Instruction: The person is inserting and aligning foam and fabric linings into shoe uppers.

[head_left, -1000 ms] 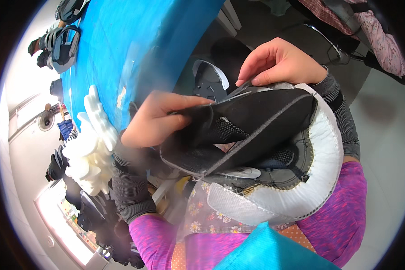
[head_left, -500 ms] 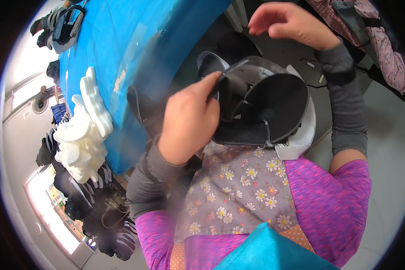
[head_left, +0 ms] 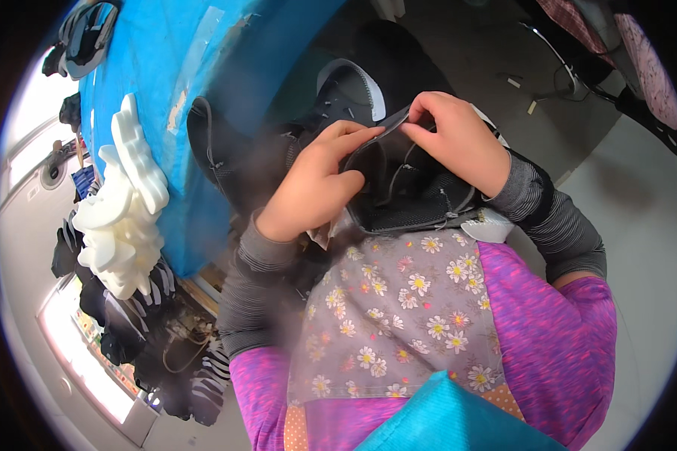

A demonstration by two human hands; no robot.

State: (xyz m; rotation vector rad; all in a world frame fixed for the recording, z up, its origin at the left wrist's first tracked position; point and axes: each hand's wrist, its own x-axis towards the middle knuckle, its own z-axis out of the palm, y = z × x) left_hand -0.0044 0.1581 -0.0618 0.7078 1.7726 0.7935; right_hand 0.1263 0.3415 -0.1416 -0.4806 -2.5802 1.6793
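Observation:
A black mesh shoe upper (head_left: 410, 207) with a pale edge lies across my lap, loose threads at its corner. My left hand (head_left: 312, 180) pinches the near end of its dark edge strip between bent fingers. Close beside it, my right hand (head_left: 462, 143) has thumb and fingers pressed together on the same strip. The strip runs between the two sets of fingertips. My fingers partly hide the upper's inner side. Just beyond, another black upper (head_left: 350, 94) with a white curved rim is in view, touched by neither hand.
A blue-covered table (head_left: 173, 143) stands to the left, with a pile of white foam pieces (head_left: 120, 218) at its edge. Black and grey parts (head_left: 90, 37) lie at its far corner. Dark striped parts (head_left: 210, 383) hang lower left. Small scraps (head_left: 532, 107) dot the floor.
My right hand has come down from above to pinch the strip beside my left hand. The black upper has tilted and its open side has closed up somewhat.

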